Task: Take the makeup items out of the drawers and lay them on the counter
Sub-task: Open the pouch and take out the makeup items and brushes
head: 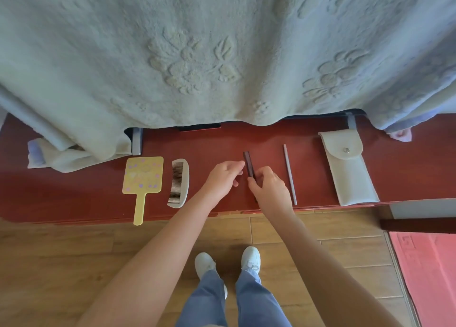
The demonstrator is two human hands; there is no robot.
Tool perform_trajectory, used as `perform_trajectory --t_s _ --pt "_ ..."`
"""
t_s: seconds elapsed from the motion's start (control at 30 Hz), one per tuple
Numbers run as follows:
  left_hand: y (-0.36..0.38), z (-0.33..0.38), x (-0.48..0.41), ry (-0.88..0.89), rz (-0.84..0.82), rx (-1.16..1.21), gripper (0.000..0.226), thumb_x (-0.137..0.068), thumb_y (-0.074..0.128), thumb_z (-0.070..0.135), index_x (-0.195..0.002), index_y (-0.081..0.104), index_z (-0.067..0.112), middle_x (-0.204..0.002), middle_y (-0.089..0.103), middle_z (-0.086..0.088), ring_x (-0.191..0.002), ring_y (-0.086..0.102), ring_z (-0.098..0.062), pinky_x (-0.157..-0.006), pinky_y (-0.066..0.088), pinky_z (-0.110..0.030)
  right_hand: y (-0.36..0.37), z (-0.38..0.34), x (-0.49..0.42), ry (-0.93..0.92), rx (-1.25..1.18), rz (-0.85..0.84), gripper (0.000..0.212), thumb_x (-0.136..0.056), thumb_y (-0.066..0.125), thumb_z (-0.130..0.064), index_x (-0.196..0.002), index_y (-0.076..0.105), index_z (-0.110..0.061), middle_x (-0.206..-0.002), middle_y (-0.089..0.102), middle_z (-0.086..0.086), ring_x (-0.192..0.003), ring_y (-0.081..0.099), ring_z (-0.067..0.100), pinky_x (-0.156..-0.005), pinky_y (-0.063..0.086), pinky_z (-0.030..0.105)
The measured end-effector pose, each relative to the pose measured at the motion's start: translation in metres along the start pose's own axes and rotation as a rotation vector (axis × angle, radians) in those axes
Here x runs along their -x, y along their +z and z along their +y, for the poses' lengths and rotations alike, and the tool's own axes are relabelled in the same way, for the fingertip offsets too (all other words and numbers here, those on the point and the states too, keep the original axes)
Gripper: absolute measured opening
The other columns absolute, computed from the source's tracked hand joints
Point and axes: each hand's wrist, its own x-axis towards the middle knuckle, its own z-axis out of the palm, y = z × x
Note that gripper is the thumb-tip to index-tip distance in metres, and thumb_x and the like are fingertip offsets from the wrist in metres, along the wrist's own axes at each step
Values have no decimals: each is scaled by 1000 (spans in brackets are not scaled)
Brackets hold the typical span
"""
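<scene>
On the red-brown counter (74, 198) lie a yellow hand mirror (142, 178), a white comb (179, 182), a thin lilac stick (290, 173) and a pale cloth pouch (350, 168) with a snap. Between the comb and the stick lies a dark, slim makeup stick (248, 163). My right hand (270, 187) pinches its near end with curled fingers. My left hand (225, 177) hovers just to its left, fingers curled close to the stick; whether they touch it I cannot tell. No drawer shows in this view.
A large pale embossed blanket (222, 55) hangs over something behind the counter, two grey metal legs (137, 141) showing under it. Wooden floor (74, 252) lies below the counter edge, my white shoes (251, 257) on it, and a pink mat (429, 265) at the right.
</scene>
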Motion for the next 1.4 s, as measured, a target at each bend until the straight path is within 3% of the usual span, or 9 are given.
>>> perform_trajectory --t_s 0.13,0.27,0.4,0.67,0.83,0.97,1.13,1.23,1.4 --pt "-1 6 5 17 -115 153 33 -95 44 45 -107 68 26 -97 60 3 -79 50 -11 -63 39 -23 -6 -1 15 -66 -190 -65 18 -91 54 -30 -99 52 -15 -86 63 0 -73 59 19 -66 47 33" --pt "-1 7 8 78 -114 148 32 -99 39 36 -87 65 24 -87 59 5 -80 52 -12 -66 37 -25 -12 -1 20 -4 -360 -202 15 -92 53 -31 -104 55 -22 -87 64 -7 -75 58 6 -59 44 9" --pt "4 9 11 74 -62 183 38 -101 32 37 -77 57 20 -72 50 1 -65 46 -16 -63 37 -28 -15 -7 22 19 -464 -335 23 -94 46 -31 -83 63 -20 -73 57 -3 -63 47 11 -61 39 26" --pt "2 31 20 173 70 180 39 -101 27 32 -75 49 14 -68 39 3 -59 39 -10 -48 36 -16 -23 -25 30 -11 -543 -268 31 -97 42 -27 -70 56 -25 -60 50 -11 -47 41 1 -45 33 12" --pt "8 33 23 167 97 250 36 -98 30 33 -75 47 12 -68 40 5 -64 38 -12 -58 32 -28 -29 -30 37 -22 -552 -239 32 -97 43 -25 -67 54 -23 -58 48 -9 -48 40 3 -45 32 11" --pt "-39 46 7 186 327 394 42 -100 30 26 -63 47 17 -66 43 3 -59 38 -10 -57 30 -25 -19 -6 60 50 -467 -334 27 -93 47 -26 -71 60 -22 -60 51 -7 -55 44 7 -50 35 19" --pt "-44 17 15 175 207 -316 38 -99 36 28 -95 69 8 -92 61 -6 -87 54 -18 -79 40 -34 -23 14 48 150 -403 -77 22 -91 53 -32 -77 61 -19 -58 46 -9 -53 39 6 -50 30 17" --pt "-16 -15 13 109 250 -435 37 -98 44 30 -96 65 0 -90 61 -17 -85 59 -29 -69 36 -30 -12 2 23 20 -195 -18 19 -91 55 -33 -75 56 -21 -66 50 -7 -59 45 7 -51 34 12" --pt "0 -22 8 149 406 -480 34 -92 57 29 -120 54 9 -114 63 -10 -103 60 -25 -79 45 -28 9 -9 1 50 -152 1 32 -88 62 -28 -115 55 -12 -94 62 2 -81 55 14 -63 40 19"
